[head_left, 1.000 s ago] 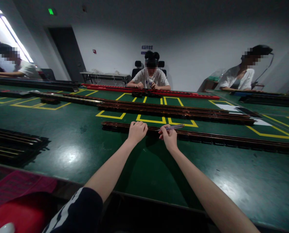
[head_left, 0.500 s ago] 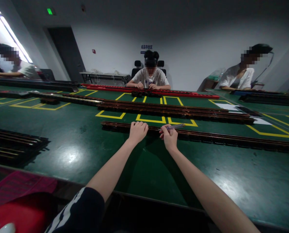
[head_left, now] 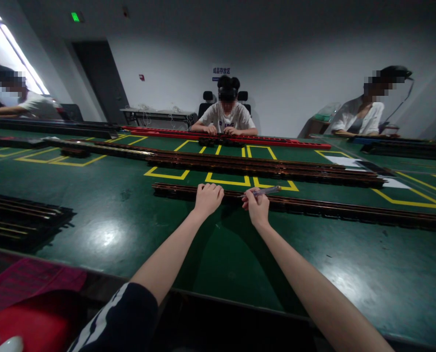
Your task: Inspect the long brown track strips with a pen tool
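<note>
A long dark strip [head_left: 331, 208] lies crosswise on the green table [head_left: 130, 249]. Toward its left end, my left hand [head_left: 208, 199] is closed over the strip, fingers bent around it. My right hand [head_left: 256, 205] pinches a slim pen-like tool [head_left: 269, 190], whose thin tip points left at the strip. A short stretch of the strip shows between the two hands. The fingertips of my left hand are hidden behind the knuckles.
Beyond the strip lies a bundle of long dark strips [head_left: 269, 166] over yellow tape outlines. Another stack [head_left: 20, 220] sits at the left. A red rail [head_left: 294, 143] runs in front of a person [head_left: 227, 117] opposite. Two more people sit left and right.
My right hand with the pen-like tool has shifted slightly to the right. My left hand stays where it was. The person at the far left has an arm stretched further left.
</note>
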The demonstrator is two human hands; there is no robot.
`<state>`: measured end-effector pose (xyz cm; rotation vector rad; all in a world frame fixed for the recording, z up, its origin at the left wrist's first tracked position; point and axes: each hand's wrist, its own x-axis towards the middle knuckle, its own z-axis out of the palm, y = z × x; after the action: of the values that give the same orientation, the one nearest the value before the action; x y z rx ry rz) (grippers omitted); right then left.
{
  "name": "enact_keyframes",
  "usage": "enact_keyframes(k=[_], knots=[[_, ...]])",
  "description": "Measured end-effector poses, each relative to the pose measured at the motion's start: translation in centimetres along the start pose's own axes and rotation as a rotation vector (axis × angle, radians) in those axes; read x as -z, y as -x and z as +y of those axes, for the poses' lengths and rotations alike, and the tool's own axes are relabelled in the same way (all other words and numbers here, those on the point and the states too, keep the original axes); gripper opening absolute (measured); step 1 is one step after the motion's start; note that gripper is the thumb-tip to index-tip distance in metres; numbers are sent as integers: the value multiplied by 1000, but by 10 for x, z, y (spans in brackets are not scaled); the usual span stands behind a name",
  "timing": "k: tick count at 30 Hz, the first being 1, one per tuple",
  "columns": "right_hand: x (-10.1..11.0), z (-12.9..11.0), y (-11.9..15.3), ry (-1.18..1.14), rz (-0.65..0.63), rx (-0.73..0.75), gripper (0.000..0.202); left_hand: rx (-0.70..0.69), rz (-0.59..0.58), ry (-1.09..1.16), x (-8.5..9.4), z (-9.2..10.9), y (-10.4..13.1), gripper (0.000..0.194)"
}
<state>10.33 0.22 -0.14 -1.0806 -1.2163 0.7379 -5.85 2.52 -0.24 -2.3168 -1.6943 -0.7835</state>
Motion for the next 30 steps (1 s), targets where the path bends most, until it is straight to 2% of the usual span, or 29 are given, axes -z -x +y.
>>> enact_keyframes(k=[10, 19, 25, 30], knots=[[1, 1, 0, 24, -76, 17, 27, 75, 29, 32, 3, -2, -4, 40], [-1, -2, 0, 84, -202, 65, 36, 192, 55, 65, 8, -20, -5, 38], [-2, 3, 0, 89, -185, 58, 41, 170, 56, 45, 6, -24, -1, 40], [-2, 0, 1, 36, -144, 35, 38, 121, 75, -3, 4, -16, 1, 44]])
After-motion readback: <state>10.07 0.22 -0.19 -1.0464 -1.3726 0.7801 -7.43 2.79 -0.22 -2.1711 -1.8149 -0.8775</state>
